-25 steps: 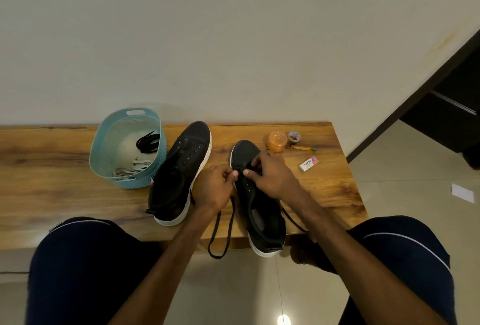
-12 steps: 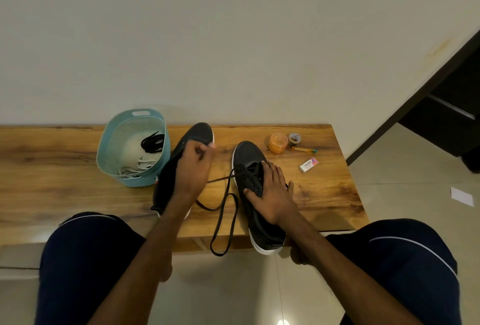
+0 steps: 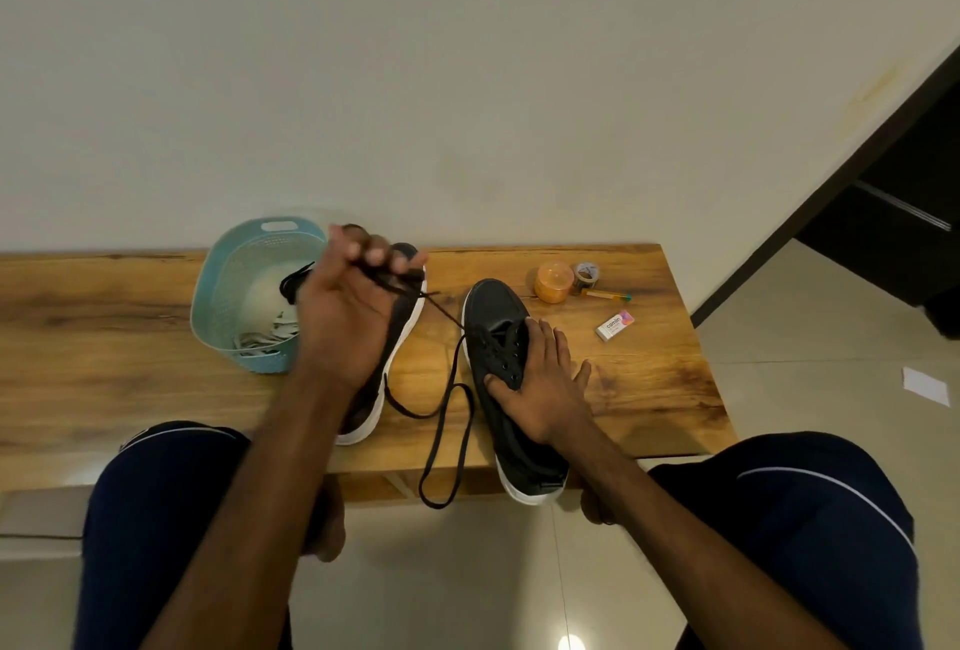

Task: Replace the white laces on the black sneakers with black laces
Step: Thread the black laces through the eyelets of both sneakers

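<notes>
The left hand (image 3: 348, 306) was raised over the wooden bench (image 3: 104, 337). Its fingers were curled round one end of a flat black lace (image 3: 447, 441), drawing it taut from the front eyelets of a black low-top sneaker with a white sole (image 3: 493, 306). The right hand (image 3: 540, 384) lay flat on that sneaker's eyelet rows, fingers straight, pressing it down, and the two hands were well apart. The rest of the lace hung in a long loop over the bench's near edge. A second black sneaker (image 3: 402, 332) lay just beside, partly behind the left arm, with no lace showing in it. The white laces (image 3: 265, 337) sat in a pale blue perforated plastic basket (image 3: 218, 296). The main risk, as I judged it, was uneven ends, since a hard pull could run the lace too far through. It could also drag the sneaker, whose heel overhung the edge, off the bench if the pressing hand eased.
</notes>
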{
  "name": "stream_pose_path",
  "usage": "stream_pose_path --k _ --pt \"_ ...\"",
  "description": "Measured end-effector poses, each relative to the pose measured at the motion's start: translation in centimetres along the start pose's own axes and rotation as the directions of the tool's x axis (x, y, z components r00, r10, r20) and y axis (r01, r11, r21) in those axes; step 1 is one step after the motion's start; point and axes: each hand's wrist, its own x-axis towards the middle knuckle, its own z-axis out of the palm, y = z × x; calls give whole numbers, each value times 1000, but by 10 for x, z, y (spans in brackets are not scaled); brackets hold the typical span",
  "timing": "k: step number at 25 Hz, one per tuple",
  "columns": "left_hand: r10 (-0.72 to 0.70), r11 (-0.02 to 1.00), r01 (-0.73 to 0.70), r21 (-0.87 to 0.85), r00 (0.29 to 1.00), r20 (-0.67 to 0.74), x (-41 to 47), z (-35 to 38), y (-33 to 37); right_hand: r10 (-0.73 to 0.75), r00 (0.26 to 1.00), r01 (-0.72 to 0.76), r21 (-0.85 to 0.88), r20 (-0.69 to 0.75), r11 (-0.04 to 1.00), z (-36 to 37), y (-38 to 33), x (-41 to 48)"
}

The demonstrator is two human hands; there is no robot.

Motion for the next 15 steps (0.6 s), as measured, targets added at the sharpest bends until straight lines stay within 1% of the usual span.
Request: stream_pose_path --k 1,2,3,4,5,6,7,8,9,10,11,14,15 --pt "0 982 10 -191 999 50 0 -3 17 5 1000 -5 -4 -2 1000 0 0 0" --pt "-14 960 36 -278 997 77 -1 -7 29 10 1000 -10 -6 -3 1000 0 0 0" --pt "-36 955 59 -292 996 84 -3 -12 38 16 1000 -16 -8 -2 1000 0 0 1" --pt "-83 965 100 -243 993 78 -6 -15 43 20 1000 -20 -13 1 1000 0 0 1" --pt "-156 979 163 -119 985 67 -6 -18 41 23 1000 -23 -19 3 1000 0 -1 1" --pt "-245 964 241 115 969 25 -6 -18 35 23 1000 -23 -21 4 1000 0 -1 0" --pt "-302 836 289 466 952 -49 -5 -17 23 22 1000 -22 -19 5 1000 -1 -2 0" --pt "-293 533 281 798 946 -137 -4 -15 7 20 1000 -20 -12 5 1000 -2 -2 0" --pt "-237 193 220 956 956 -172 -4 -14 -15 16 1000 -16 -6 3 1000 -2 -3 0" --pt "-200 -54 159 986 965 -166 -6 -10 -37 11 1000 -11 -3 0 1000 -3 -3 -1" --pt "-199 -169 128 977 967 -161 -8 -5 -57 7 1000 -7 -2 -4 1000 -3 -4 -2" --pt "-275 -407 20 913 951 -143 -13 -4 -100 10 1000 -10 15 -24 1000 -4 -5 -4" --pt "-311 -466 -13 885 938 -150 -12 -10 -105 13 1000 -13 20 -28 1000 -4 -5 -5"
